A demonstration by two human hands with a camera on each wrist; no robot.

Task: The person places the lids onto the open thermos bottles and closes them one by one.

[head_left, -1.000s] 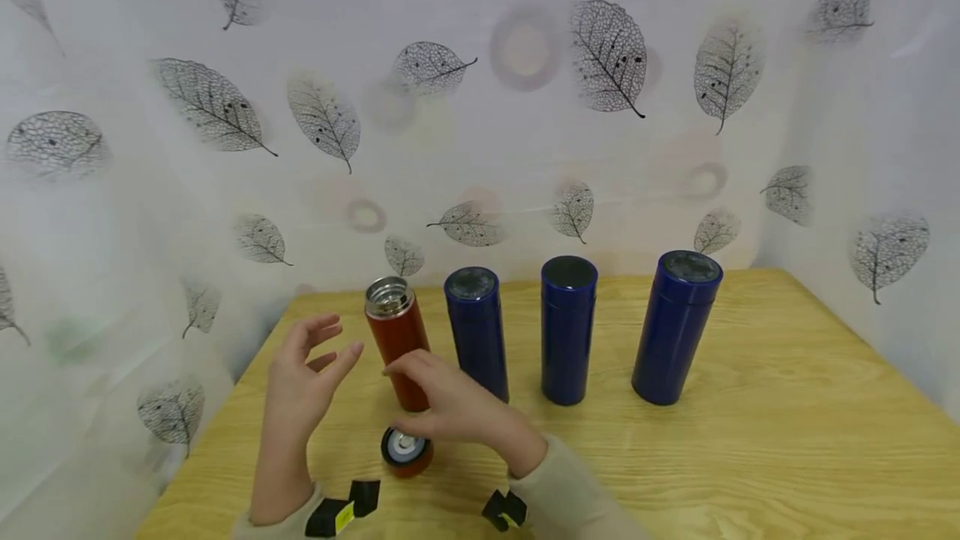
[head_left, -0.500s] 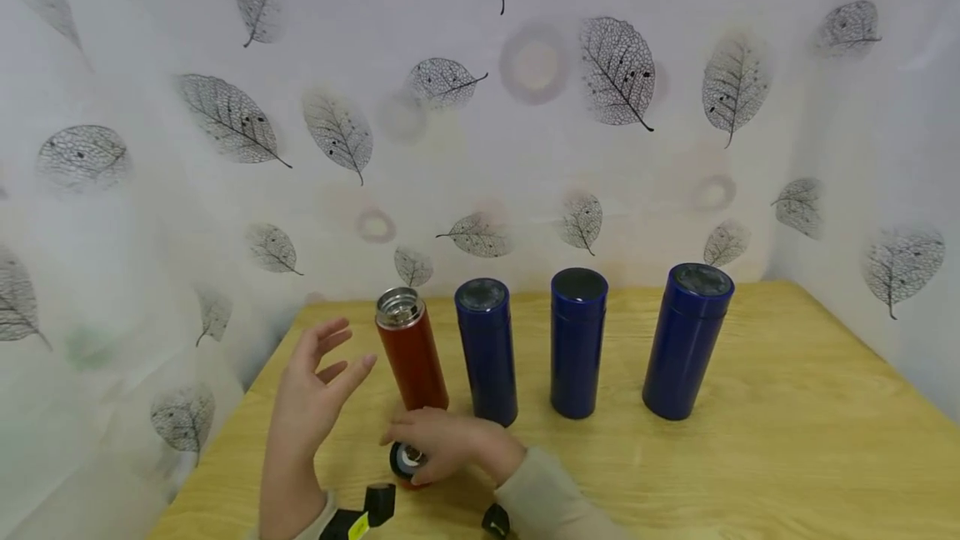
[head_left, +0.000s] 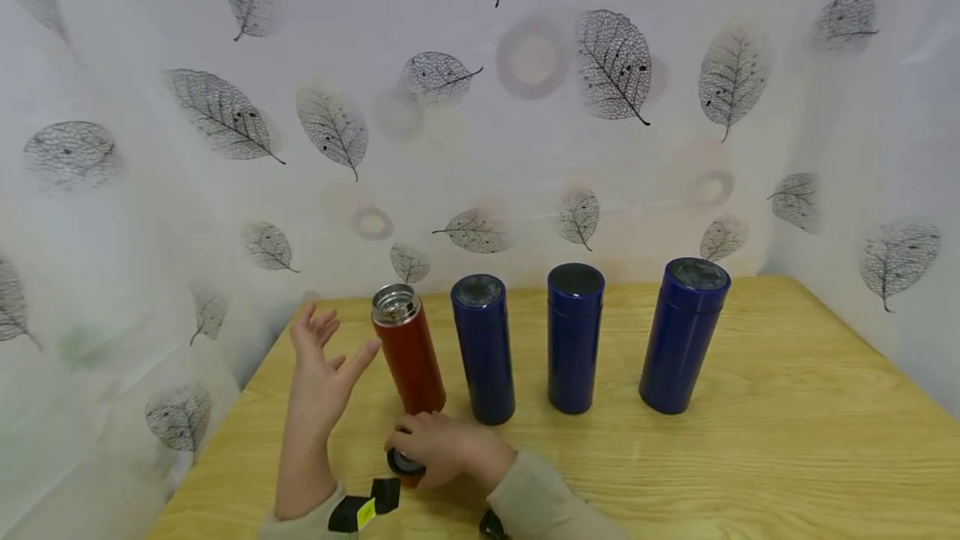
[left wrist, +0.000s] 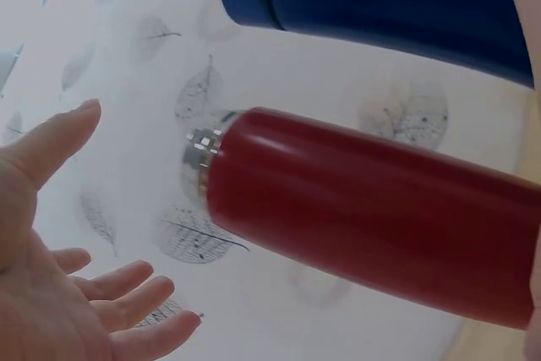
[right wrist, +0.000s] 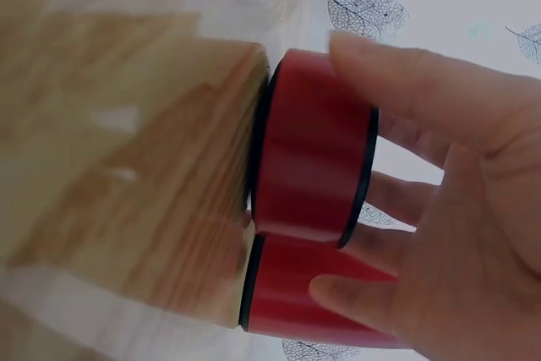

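An uncapped red thermos flask (head_left: 412,361) with a bare steel neck stands upright at the left of the row. In front of it lies its red and black lid (head_left: 405,465), inner side up, partly covered by my right hand (head_left: 453,450). In the right wrist view, the thumb and fingers of that hand grip the lid (right wrist: 313,150) by its sides, and it sits on the wooden surface. My left hand (head_left: 322,382) is raised left of the red flask, fingers spread and relaxed, holding nothing. The left wrist view shows this hand (left wrist: 76,259) apart from the flask (left wrist: 363,209).
Three blue thermos flasks with dark tops stand capped on the wooden table (head_left: 787,440): one blue flask (head_left: 486,357) beside the red one, another blue flask (head_left: 573,348) in the middle, and a third blue flask (head_left: 682,348) at the right. A leaf-patterned curtain (head_left: 525,148) hangs behind.
My right hand has come down from in front of the red flask onto the lid and now grips it. The left hand stays raised, its fingers slightly more spread. The view has shifted a little.
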